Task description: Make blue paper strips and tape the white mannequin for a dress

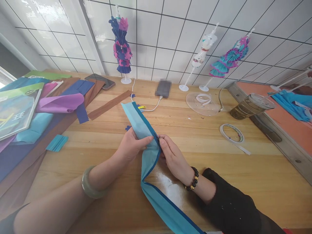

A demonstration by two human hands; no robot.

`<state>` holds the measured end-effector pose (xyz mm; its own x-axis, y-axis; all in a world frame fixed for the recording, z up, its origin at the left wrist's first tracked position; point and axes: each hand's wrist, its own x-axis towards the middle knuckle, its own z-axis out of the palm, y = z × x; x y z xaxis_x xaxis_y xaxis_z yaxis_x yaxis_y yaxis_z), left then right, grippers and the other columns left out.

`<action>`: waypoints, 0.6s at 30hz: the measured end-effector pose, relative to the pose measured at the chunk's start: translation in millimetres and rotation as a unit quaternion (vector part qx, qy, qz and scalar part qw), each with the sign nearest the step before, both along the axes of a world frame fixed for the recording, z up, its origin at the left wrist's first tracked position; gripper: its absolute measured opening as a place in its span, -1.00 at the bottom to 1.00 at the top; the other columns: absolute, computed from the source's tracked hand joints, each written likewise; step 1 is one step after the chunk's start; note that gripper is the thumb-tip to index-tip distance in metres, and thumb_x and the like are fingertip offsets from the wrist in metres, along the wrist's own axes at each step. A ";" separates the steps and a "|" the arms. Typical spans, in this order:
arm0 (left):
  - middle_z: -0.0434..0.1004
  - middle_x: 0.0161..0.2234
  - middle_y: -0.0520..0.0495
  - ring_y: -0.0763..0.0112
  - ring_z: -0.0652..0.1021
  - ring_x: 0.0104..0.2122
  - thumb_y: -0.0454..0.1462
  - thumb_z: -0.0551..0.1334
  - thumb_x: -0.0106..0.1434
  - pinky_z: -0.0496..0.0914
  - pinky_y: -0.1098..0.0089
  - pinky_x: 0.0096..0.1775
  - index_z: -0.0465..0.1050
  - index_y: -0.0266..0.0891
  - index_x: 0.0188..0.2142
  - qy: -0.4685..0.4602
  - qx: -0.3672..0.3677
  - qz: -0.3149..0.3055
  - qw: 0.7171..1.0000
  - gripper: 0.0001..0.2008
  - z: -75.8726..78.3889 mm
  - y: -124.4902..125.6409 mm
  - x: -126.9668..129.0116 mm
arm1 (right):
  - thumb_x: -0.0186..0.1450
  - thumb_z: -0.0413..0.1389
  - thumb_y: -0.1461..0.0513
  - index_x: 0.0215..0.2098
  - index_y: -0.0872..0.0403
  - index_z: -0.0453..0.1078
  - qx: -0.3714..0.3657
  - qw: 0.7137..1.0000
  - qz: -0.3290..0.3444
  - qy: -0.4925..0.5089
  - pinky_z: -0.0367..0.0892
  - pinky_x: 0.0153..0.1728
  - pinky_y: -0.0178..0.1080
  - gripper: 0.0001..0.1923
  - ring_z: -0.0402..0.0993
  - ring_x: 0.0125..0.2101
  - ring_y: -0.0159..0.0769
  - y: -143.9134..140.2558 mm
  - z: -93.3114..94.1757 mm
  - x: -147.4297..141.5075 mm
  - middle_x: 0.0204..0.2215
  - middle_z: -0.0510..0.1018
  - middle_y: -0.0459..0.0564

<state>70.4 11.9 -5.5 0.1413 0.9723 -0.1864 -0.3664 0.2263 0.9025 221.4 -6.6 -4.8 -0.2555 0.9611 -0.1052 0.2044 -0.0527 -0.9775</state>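
Observation:
A long light-blue strip (150,159) with a dark blue border along one edge runs from mid-table toward me; whether it is paper or fabric I cannot tell. My left hand (130,144) grips it, thumb on top and fingers underneath. On the bordered edge, my right hand (172,156) pinches the strip between thumb and forefinger, close to the left thumb. A small dark spot shows at the right fingertips, too small to name. Below the hands the strip bends, then continues past the bottom of the view.
Coloured sheets (60,103) and a book (19,107) are piled at left, near a pleated teal piece (57,143). A tape roll (232,133) and tumbler (252,105) stand right. Behind are a phone (101,81), a cable (156,105) and miniature dress forms (122,48).

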 end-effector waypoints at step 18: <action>0.53 -0.35 -0.05 0.28 0.53 -0.31 -0.30 0.34 -0.04 0.41 0.28 -0.24 0.40 -0.27 -0.25 -0.002 0.000 -0.002 1.000 -0.69 1.0 0.4 0.3 | 0.34 -0.18 0.06 -0.10 0.00 0.25 0.012 1.000 0.006 -0.006 0.26 -0.39 -0.33 -0.69 0.25 -0.43 -0.39 1.7 1.6 -0.1 -0.42 0.31 -0.10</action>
